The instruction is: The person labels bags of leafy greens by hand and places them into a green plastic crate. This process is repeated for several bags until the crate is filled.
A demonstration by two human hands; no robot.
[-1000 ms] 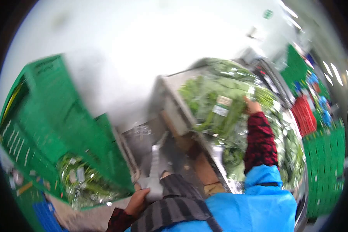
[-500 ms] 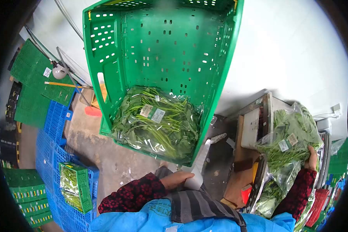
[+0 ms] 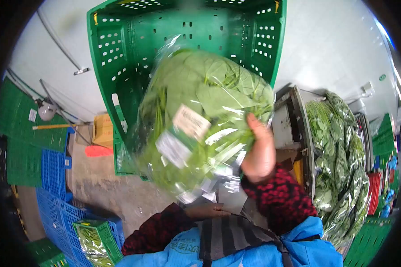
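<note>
Clear plastic wraps the big bag of green leafy vegetables (image 3: pixel 200 120), which the right hand (image 3: pixel 259 151) holds by its side, in front of the tall green perforated plastic crate (image 3: pixel 120 66). The left hand (image 3: pixel 209 210) rests low near the waist; I cannot tell its grip. Better to support the bag from below and lay it flat in the crate, so the leaves are not crushed.

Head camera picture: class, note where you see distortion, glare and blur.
Head view: fisheye lens, black corners, and the walls of the green perforated plastic crate bow; white glare streaks the clear plastic bag of leafy greens in the right hand; that bag, close to the lens, looks soft and its label cannot be read; the left hand is shaded beneath it.
</note>
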